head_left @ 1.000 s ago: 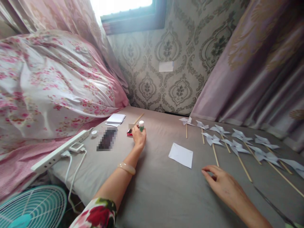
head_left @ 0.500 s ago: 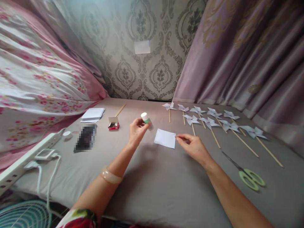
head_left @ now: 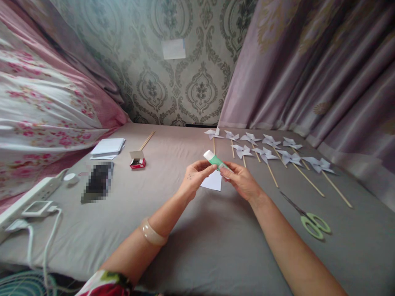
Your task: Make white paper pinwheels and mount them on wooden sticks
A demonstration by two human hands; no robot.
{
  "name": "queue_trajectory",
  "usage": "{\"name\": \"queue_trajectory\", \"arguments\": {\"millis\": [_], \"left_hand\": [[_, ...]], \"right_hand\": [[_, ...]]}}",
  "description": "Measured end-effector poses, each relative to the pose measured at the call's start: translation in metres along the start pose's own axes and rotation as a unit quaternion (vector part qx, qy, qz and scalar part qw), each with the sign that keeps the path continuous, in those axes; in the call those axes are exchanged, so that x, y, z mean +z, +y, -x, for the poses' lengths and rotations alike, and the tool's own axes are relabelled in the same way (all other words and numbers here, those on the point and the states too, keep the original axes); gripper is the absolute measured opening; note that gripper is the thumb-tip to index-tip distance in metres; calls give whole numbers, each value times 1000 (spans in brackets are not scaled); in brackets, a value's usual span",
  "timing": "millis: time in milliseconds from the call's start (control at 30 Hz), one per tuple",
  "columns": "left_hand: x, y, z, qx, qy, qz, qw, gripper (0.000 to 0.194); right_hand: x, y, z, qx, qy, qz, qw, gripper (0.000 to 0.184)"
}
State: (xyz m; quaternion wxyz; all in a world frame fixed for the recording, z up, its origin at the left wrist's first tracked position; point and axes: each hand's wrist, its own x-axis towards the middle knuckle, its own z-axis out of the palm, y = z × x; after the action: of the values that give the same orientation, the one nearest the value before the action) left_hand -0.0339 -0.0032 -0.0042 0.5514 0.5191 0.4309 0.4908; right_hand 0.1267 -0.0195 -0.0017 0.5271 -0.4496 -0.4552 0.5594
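A green glue stick (head_left: 217, 160) with a white end is held tilted above the grey sheet. My left hand (head_left: 199, 176) pinches its middle, and my right hand (head_left: 239, 179) has closed round its lower end. Beneath the hands lies a white square of paper (head_left: 212, 181), partly covered by them. To the right, several white paper pinwheels (head_left: 265, 154) on wooden sticks lie in rows. Scissors (head_left: 311, 222) with light green handles rest nearer to my right forearm.
On the left are a stack of white paper (head_left: 108, 147), a small open red box (head_left: 137, 163) with tiny dark items, wooden sticks (head_left: 147, 140) and a blurred dark object (head_left: 98, 181). A power strip (head_left: 33, 197) with white cables runs along the left edge.
My right hand has left the paper's edge and come up to the glue stick. My left hand has moved right with the stick, over the paper. The view has shifted slightly.
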Motion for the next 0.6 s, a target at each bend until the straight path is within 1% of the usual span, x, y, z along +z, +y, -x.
{"name": "queue_trajectory", "arguments": {"millis": [67,100,133,200,267,333,433,500,600], "left_hand": [[-10,-13,-4,32,0,-104,994,29],[-16,-20,-5,59,1,-177,982,24],[-22,-27,-7,91,0,-251,964,22],[-32,-38,-8,169,-24,-373,912,27],[-39,-45,-7,218,-51,-451,864,31],[-42,-46,-4,235,-76,-498,831,32],[-43,-44,-1,247,-118,-533,801,31],[-42,-42,1,250,-145,-545,787,31],[-41,-40,2,241,-165,-557,778,30]], "right_hand": [[-10,-6,-3,13,23,-18,999,34],[-16,-10,-4,18,33,-22,999,33],[-22,-13,-6,21,39,-20,999,33],[-30,-19,-11,18,45,-3,999,33],[-34,-23,-16,7,51,21,998,35],[-32,-24,-22,0,57,40,998,35],[-21,-24,-31,11,61,63,996,37],[-13,-22,-37,8,61,78,995,37],[-5,-15,-45,-25,65,88,994,36]]}}
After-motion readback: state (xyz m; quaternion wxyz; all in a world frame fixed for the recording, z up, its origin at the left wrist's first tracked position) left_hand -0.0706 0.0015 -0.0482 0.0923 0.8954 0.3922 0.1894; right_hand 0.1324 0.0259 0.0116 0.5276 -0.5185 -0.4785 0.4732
